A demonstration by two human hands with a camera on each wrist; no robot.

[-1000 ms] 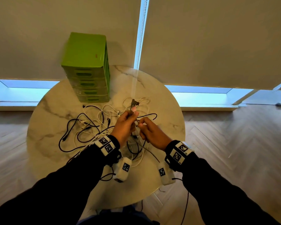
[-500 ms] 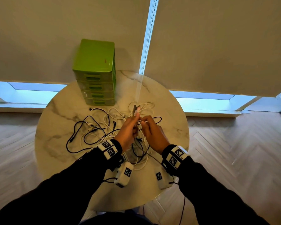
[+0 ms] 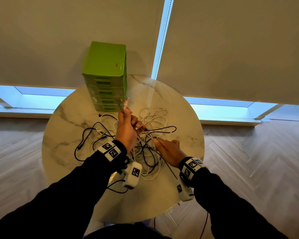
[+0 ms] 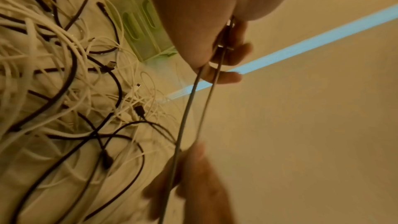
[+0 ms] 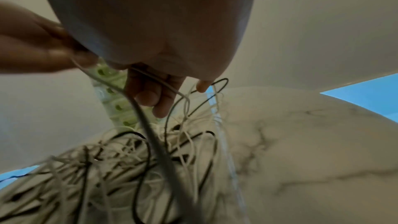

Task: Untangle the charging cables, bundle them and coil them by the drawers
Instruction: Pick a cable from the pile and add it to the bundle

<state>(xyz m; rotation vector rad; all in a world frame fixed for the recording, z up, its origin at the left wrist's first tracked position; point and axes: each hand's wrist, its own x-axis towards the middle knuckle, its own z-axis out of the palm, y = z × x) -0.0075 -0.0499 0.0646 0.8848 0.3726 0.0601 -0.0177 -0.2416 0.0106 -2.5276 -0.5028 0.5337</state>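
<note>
A grey charging cable is stretched taut between my hands above the round marble table. My left hand is raised and grips the cable doubled, its plug ends sticking up in front of the green drawers. In the left wrist view my fingers curl round both strands. My right hand is nearer my body and pinches the same cable, which trails on towards the table's front edge. A tangle of black and white cables lies under both hands.
The drawer unit stands at the table's far edge against a drawn blind with a bead chain. Loose black cable loops spread over the left half of the table. Bare marble shows on the right side, and wood floor surrounds the table.
The hands were together over the tangle; now my left hand has lifted towards the drawers and my right has drawn back along the grey cable, pulling it taut.
</note>
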